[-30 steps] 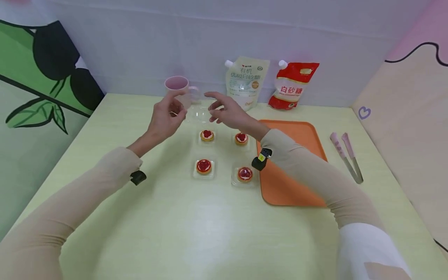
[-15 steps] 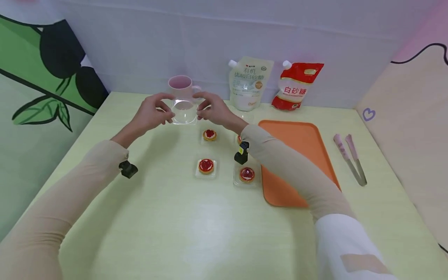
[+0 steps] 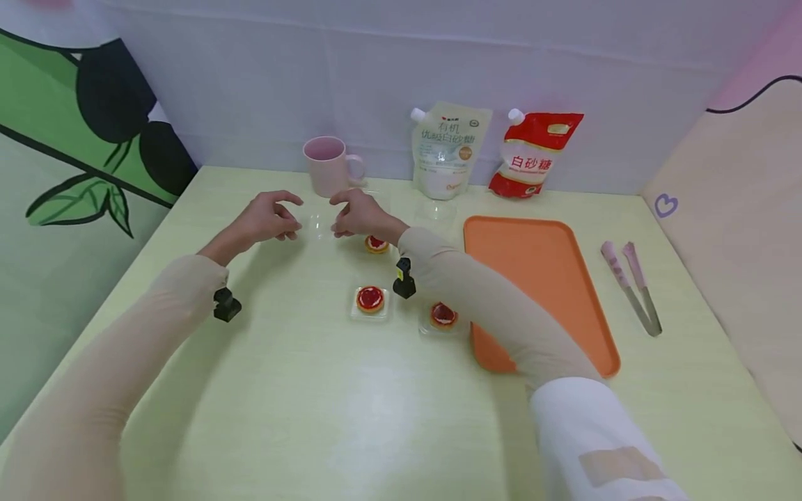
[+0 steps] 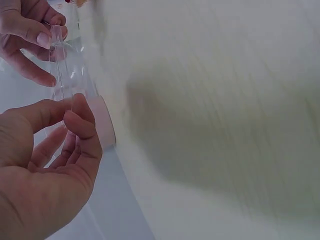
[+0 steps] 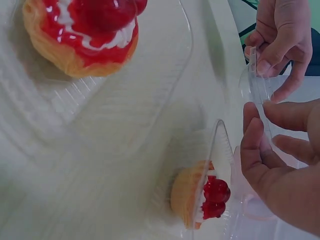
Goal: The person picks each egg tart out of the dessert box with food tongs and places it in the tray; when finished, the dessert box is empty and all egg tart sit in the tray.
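Observation:
Between both hands a thin clear plastic lid [image 3: 318, 224] is held above the far part of the table. My left hand [image 3: 264, 217] pinches its left edge between thumb and fingers; my right hand [image 3: 362, 214] pinches the opposite edge. Both wrist views show this lid [image 4: 61, 65] almost edge-on, a domed part bulging from it. Below are small red-topped tarts in clear plastic boxes: one tart [image 3: 377, 245] beside the right hand, another tart [image 3: 370, 299] nearer, and a third tart [image 3: 443, 315] by the tray. The right sleeve hides the place behind it.
A pink mug [image 3: 327, 167] stands behind the hands. Two sugar pouches, one pale [image 3: 450, 152] and one red [image 3: 534, 154], lean at the back wall. An orange tray [image 3: 532, 257] lies right of the tarts, with tongs [image 3: 634, 289] beyond it.
Both hands have moved left with the clear lid and then come down lower in the head view. The lid, seen face-on half a second ago, is now harder to see. The tarts have stayed put.

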### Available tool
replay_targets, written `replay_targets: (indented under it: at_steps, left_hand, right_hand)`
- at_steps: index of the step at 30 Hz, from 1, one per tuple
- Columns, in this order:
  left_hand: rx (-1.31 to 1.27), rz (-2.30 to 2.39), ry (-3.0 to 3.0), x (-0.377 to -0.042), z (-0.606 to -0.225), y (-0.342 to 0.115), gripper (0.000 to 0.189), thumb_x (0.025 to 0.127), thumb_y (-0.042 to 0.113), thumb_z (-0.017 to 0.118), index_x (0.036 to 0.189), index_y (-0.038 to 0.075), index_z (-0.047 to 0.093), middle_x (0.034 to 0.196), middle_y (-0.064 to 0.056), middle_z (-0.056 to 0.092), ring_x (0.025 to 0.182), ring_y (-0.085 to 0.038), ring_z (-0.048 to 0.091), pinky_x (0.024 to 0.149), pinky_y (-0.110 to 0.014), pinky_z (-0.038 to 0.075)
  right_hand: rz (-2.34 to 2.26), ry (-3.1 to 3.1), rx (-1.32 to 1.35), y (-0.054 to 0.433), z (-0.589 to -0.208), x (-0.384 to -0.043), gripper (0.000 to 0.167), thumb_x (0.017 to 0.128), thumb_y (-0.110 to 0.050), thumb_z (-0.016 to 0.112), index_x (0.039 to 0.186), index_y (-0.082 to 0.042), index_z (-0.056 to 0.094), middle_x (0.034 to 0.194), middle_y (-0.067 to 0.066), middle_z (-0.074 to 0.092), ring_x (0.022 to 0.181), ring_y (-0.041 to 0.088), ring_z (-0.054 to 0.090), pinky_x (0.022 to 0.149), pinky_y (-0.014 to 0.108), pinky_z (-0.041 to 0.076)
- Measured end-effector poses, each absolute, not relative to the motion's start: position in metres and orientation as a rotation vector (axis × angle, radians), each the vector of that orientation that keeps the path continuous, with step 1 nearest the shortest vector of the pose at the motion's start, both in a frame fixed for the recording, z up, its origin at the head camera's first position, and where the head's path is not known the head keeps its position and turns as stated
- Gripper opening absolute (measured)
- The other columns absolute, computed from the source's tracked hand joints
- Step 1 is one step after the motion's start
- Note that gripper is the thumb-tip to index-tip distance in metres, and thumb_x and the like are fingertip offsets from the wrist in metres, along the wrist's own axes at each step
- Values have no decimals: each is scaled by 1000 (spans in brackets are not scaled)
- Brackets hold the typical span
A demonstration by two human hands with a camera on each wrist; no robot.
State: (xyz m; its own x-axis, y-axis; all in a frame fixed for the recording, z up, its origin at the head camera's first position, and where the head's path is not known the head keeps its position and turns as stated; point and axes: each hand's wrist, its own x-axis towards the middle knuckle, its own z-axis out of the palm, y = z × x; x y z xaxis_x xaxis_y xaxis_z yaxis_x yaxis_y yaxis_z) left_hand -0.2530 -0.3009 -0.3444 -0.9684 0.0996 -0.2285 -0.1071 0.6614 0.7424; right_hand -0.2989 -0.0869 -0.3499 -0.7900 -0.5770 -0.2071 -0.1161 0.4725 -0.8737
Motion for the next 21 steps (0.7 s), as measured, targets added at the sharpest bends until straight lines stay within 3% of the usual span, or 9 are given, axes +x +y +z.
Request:
replay_targets:
  at_steps: [9,15,21]
  left_hand:
    - [-51,1209,2568,-258,-364,-310,49,94,5,64,139,-4,45,84,-6,64,68,-8,63,64,-22,53]
    - [-40,1205,2564,-258,-368,-313,48,93,5,64,137,-5,46,82,-6,64,67,-9,63,63,-22,53]
    - [-43,1178,2551,-257,-368,-316,48,94,7,63,137,-5,45,81,-5,66,66,-10,63,63,-24,53]
  right_hand:
    - [-1215,2255,-537,-98,-352,-301,56,90,1,69,142,3,47,100,16,68,79,19,70,72,24,58]
    - [-1092,2306,-545,-106,-342,-298,54,90,1,69,139,7,47,116,19,63,70,15,66,68,22,58]
    - [-990,2335,-529,-113,-342,-299,54,91,-1,69,139,6,47,120,19,64,66,11,65,70,22,58]
